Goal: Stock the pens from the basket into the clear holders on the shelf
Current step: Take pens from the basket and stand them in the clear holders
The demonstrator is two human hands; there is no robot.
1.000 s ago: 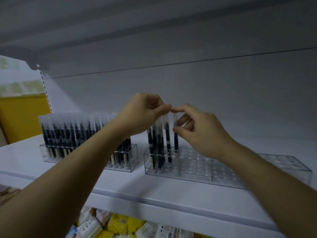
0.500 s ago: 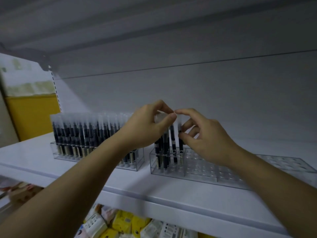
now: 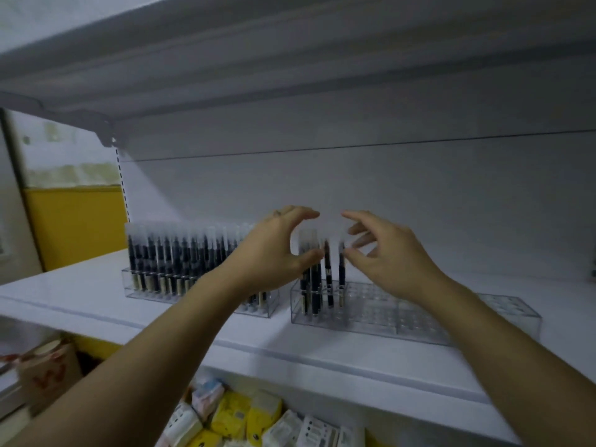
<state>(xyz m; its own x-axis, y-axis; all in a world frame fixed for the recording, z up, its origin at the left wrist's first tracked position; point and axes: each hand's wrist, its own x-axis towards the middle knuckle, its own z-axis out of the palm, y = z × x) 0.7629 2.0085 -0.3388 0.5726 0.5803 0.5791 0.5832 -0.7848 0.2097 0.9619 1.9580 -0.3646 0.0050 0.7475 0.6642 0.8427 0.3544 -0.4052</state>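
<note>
Left grip (image 3: 277,253) and right grip (image 3: 387,258) were both apart, clamped on nothing, at 9 and 3 o'clock of the pens (image 3: 328,269) standing upright in the 9 o'clock end of the clear holder (image 3: 419,319) on the shelf (image 3: 64,295), with a full holder (image 3: 151,285) at its 9 o'clock.

Two holders stand side by side on the shelf (image 3: 96,295), set back a little from its front edge: the left holder (image 3: 142,291) is filled with pens (image 3: 167,253), and the right holder (image 3: 419,321) carries a small group of pens (image 3: 328,269) at its left end (all upright in the holes). The left hand (image 3: 274,253) is in front of the gap between the holders and the right hand (image 3: 387,256) is above the right holder, with that group between them. Packets (image 3: 245,417) lie below the shelf's front edge.
</note>
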